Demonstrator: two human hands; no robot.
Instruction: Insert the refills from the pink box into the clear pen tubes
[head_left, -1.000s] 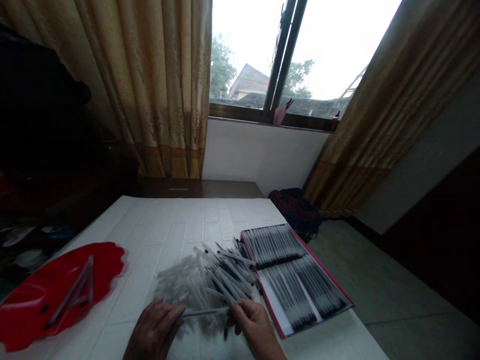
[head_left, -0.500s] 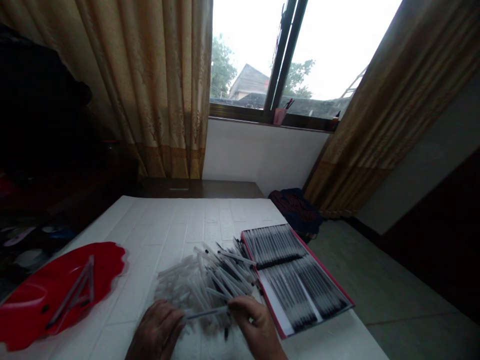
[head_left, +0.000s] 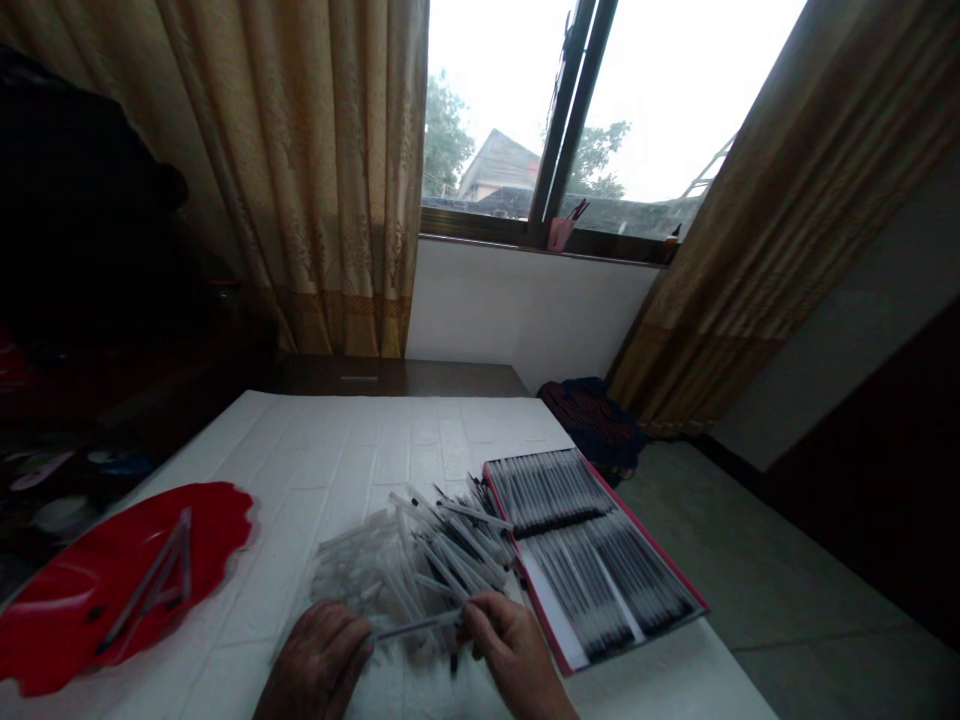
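Between my two hands a slim clear pen (head_left: 416,628) lies almost level, one end at each hand. My left hand (head_left: 319,655) is closed around its left end. The fingertips of my right hand (head_left: 508,645) pinch the right end. Just beyond them a loose heap of clear pen barrels (head_left: 375,565) and dark-cored pens (head_left: 461,555) covers the table. To the right of my right hand lies a shallow red-edged box (head_left: 551,625) with rows of dark-tipped pens in it.
A red scalloped dish (head_left: 56,580) with a few clear barrels (head_left: 154,580) stands at the left. The white table (head_left: 330,430) has a brick pattern. Behind it are a dark cabinet (head_left: 405,377), curtains (head_left: 345,180) and a window. Dark cloth (head_left: 592,415) lies past the far right corner.
The pen stays held between both hands. My right hand has shifted slightly to the right, and its fingers have closed up a little. The heap and the box look the same.
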